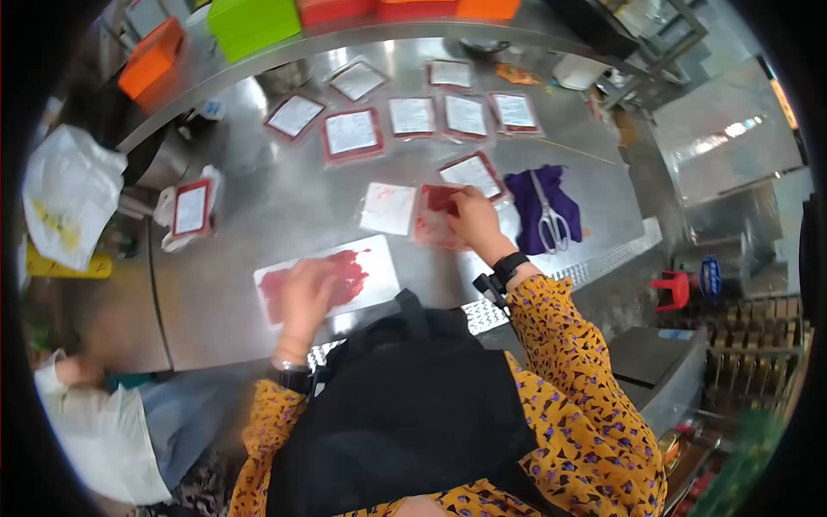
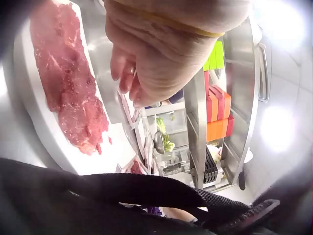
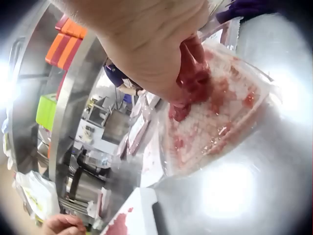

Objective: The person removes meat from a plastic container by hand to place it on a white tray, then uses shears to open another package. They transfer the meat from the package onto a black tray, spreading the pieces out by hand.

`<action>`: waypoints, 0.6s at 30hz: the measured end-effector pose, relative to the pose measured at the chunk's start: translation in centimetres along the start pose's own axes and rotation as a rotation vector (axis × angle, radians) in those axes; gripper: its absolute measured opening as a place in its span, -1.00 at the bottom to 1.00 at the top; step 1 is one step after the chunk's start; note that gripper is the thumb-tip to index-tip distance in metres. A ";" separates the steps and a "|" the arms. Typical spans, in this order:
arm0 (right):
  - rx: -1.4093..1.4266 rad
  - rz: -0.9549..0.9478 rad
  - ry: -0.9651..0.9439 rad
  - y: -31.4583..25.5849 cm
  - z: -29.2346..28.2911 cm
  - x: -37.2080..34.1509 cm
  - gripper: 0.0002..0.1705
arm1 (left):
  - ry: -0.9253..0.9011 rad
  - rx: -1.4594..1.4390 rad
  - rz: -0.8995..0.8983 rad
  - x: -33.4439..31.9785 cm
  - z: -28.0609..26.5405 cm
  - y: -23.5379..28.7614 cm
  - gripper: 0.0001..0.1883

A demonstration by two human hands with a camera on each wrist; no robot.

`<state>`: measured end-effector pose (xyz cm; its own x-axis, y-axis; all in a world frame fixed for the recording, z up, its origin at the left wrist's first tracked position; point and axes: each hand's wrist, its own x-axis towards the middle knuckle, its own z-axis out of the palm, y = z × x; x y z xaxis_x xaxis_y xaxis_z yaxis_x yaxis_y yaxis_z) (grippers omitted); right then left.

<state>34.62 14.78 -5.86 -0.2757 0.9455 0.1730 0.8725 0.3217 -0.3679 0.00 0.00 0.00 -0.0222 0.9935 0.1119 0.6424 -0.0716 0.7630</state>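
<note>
My right hand [image 1: 474, 222] pinches a piece of raw red meat [image 3: 194, 73] over an opened clear plastic pack [image 3: 230, 110]. Red bits and liquid smear the inside of that pack. Beside it on the left lies a white sheet [image 1: 386, 208] with red stains. Nearer my body is a white board [image 1: 381, 254] with thin raw meat [image 2: 68, 83] spread along it. Over this board hovers my left hand [image 1: 306, 293], blurred in the head view; the left wrist view shows its fingers loosely bent with nothing in them.
Several labelled meat packs [image 1: 351, 131] lie at the back of the steel table [image 1: 233, 172]. To the right, scissors [image 1: 551, 220] rest on a purple cloth [image 1: 521, 202]. A shelf [image 1: 362, 39] with coloured boxes runs along the back. Another person's hand [image 1: 77, 370] shows at the left.
</note>
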 end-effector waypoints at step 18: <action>0.315 -0.555 -0.432 -16.6 3.1 -2.6 -0.74 | -0.024 0.285 0.157 -1.0 2.2 -1.4 -0.77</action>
<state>19.64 7.13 -3.02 -0.8291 0.5559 0.0602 0.4216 0.6923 -0.5856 0.83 -0.71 -2.56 0.1103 0.9742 0.1969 0.8251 -0.2002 0.5284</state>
